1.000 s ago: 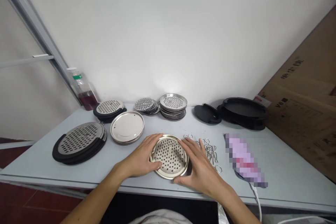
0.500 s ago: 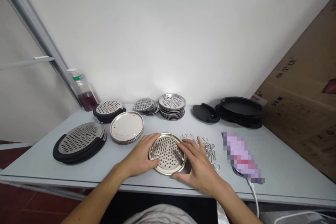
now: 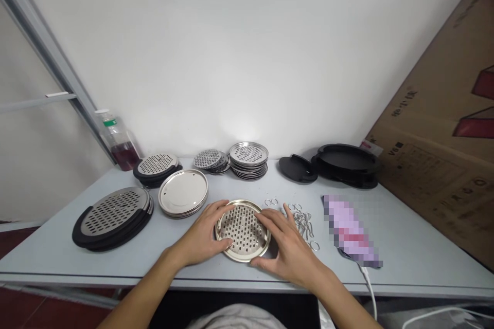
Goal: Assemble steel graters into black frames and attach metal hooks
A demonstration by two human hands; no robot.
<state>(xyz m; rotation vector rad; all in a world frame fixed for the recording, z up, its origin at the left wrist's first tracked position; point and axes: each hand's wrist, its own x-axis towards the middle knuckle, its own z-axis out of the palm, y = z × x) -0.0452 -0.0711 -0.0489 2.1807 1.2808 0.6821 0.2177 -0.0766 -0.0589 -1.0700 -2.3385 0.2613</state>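
Note:
Near the front of the table lies a round, perforated metal plate (image 3: 244, 229) with a raised, shiny rim. My left hand (image 3: 201, 236) grips its left edge, with the thumb over the rim and the fingers along the far side. On the right edge, my right hand (image 3: 288, 248) has its fingertips on the plate's top and the thumb at the near rim. Small metal rings and hooks (image 3: 304, 223) lie just beyond my right hand, partly hidden by it. To the left is a stack of plain round metal plates (image 3: 183, 193).
Perforated discs with black rims (image 3: 116, 213) sit at the left, with a bottle of dark liquid (image 3: 125, 154) behind. Stacked perforated plates (image 3: 249, 154) and black round trays (image 3: 347, 162) line the wall. A blurred purple item (image 3: 351, 231) and a cardboard box (image 3: 436, 180) are right.
The camera view has shifted slightly, so the table sits a little lower and further left in the picture. Both hands keep nearly the same hold on the perforated plate.

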